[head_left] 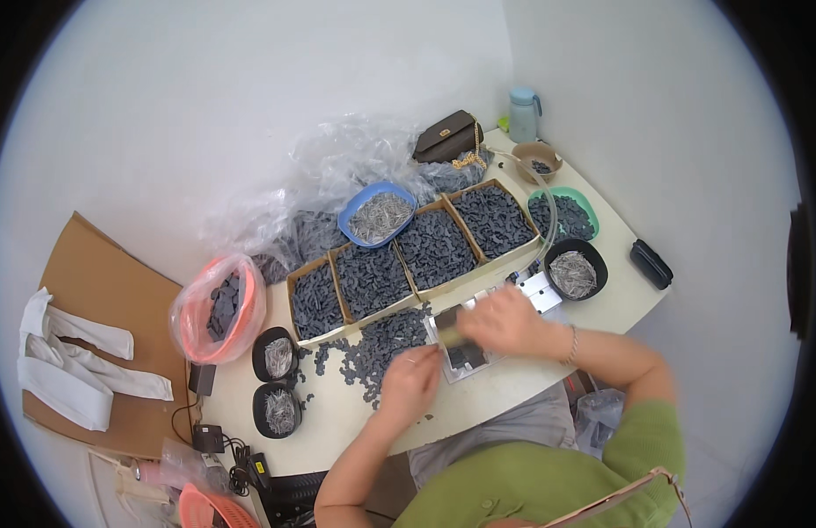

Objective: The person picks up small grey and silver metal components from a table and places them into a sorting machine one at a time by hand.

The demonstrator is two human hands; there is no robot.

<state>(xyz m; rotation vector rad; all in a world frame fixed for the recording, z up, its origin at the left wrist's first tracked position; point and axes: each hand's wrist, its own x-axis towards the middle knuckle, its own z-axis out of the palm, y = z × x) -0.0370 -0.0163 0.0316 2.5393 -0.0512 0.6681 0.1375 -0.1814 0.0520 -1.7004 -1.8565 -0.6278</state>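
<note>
My left hand (410, 383) is at the left edge of a flat metal fixture (458, 376) near the table's front. Its fingers are pinched together, and what they hold, if anything, is too small to make out. Over the fixture is my right hand (504, 323), smeared by motion, so its grip does not show clearly. Small dark grey parts lie in the fixture's dark recess, partly covered by the hands. Beside my left hand spreads a loose pile of the same small grey parts (386, 348). A silver block (540, 292) forms the fixture's right end.
Behind the fixture stands a divided cardboard tray (415, 264) of grey parts, with a blue bowl (344, 224) of metal pins on it. Black bowls of pins sit right (599, 286) and left (278, 431). A green bowl (591, 211) and a plastic-lined pink basket (183, 308) hold grey parts.
</note>
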